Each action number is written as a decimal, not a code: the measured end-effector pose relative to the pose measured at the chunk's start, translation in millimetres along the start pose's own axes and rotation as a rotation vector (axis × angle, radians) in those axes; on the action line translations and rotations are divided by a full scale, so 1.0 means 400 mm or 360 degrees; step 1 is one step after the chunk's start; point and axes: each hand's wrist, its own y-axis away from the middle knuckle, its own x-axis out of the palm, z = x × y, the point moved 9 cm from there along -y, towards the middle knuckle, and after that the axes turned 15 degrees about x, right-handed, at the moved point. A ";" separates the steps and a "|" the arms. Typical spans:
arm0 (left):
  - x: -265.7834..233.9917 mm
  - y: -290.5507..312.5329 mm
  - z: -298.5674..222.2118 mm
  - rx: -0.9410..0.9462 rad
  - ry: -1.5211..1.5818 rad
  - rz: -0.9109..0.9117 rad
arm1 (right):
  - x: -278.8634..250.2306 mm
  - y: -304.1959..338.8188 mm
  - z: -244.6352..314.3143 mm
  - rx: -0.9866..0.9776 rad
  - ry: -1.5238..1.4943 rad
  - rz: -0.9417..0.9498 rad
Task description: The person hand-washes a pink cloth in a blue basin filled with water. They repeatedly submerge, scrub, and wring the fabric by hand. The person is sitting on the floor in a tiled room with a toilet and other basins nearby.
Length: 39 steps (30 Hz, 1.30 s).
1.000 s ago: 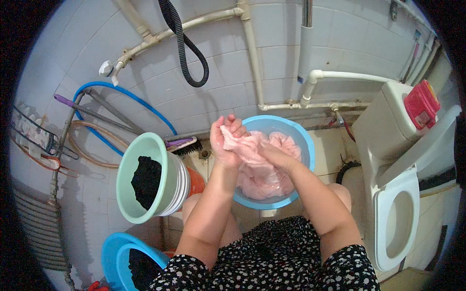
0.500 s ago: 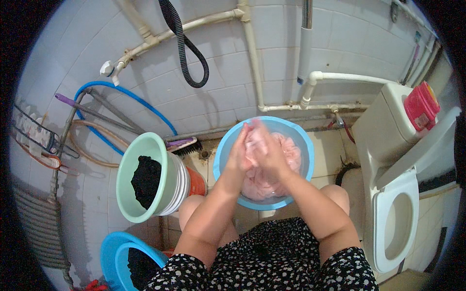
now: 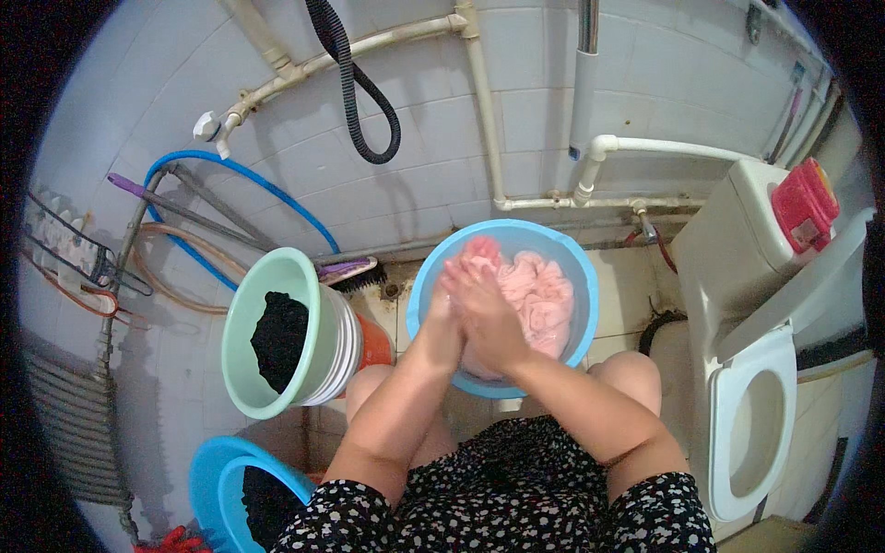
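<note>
A light blue basin (image 3: 583, 267) stands on the floor in front of my knees. Soaked pale pink cloth (image 3: 546, 300) lies bunched in it, mostly on the right side. Over the basin's left half, my right hand (image 3: 489, 318) is laid across my left hand (image 3: 446, 323), and the two press together around a fold of the pink cloth. A deeper pink patch shows just past the fingertips, blurred. The left hand's fingers are largely covered by the right.
To the left, a pale green basin (image 3: 232, 369) holding black cloth (image 3: 279, 341) rests on stacked buckets (image 3: 334, 359). Blue basins (image 3: 207, 488) with more black cloth sit nearer. A brush (image 3: 355, 275) lies by the wall. The toilet (image 3: 784, 396) stands at the right with its lid raised.
My hands have tipped left and slightly lower in the basin, and the right hand now lies over the left. More of the pink cloth shows at the right.
</note>
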 end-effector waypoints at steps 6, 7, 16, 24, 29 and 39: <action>-0.084 0.026 0.131 -0.0357 -0.0466 -0.0347 | -0.045 -0.056 -0.240 0.1100 -0.0723 -0.0031; -0.083 0.018 0.125 -0.0381 -0.0434 -0.0306 | -0.056 -0.056 -0.202 0.0940 -0.0576 -0.0070; 0.001 0.027 0.096 -0.0340 -0.0489 -0.0162 | -0.083 -0.083 -0.333 0.1265 -0.0644 -0.0092; 0.143 0.011 0.023 0.0373 -0.1757 0.0648 | -0.081 -0.082 -0.391 0.1361 -0.2885 -0.0133; 0.062 -0.022 0.035 0.0130 -0.0743 0.0040 | -0.077 -0.065 -0.301 0.1087 -0.2087 -0.0300; -0.034 -0.009 0.093 -0.0328 -0.0355 -0.0547 | -0.050 -0.075 -0.160 0.0445 -0.0156 -0.0256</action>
